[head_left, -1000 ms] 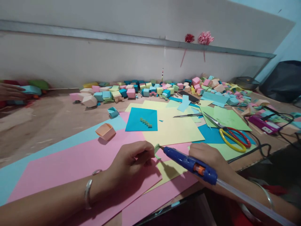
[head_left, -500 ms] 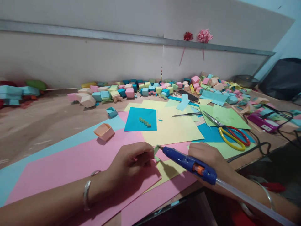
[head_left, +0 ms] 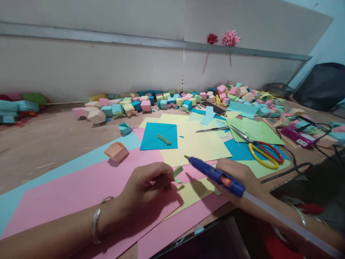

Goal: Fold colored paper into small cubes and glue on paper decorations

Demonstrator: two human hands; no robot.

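Note:
My left hand (head_left: pixel 147 187) rests on a large pink paper sheet (head_left: pixel 81 190) and pinches a small folded green paper piece (head_left: pixel 177 172) between thumb and fingers. My right hand (head_left: pixel 237 180) grips a blue glue gun (head_left: pixel 215 175) with a clear glue stick out the back. Its nozzle is lifted a little above and to the right of the green piece, not touching it. A bracelet sits on each wrist.
A blue square (head_left: pixel 159 136) with a row of small green pieces, yellow and green sheets, scissors (head_left: pixel 258 151), a craft knife (head_left: pixel 211 130), a peach paper box (head_left: pixel 116 151), a phone (head_left: pixel 214 107). Several folded paper cubes line the wall. Cables and a purple device (head_left: pixel 298 136) lie right.
The glue gun's nozzle has lifted up and away from the green piece it was touching. My left hand keeps its pinch. The other person's hand at far left is gone.

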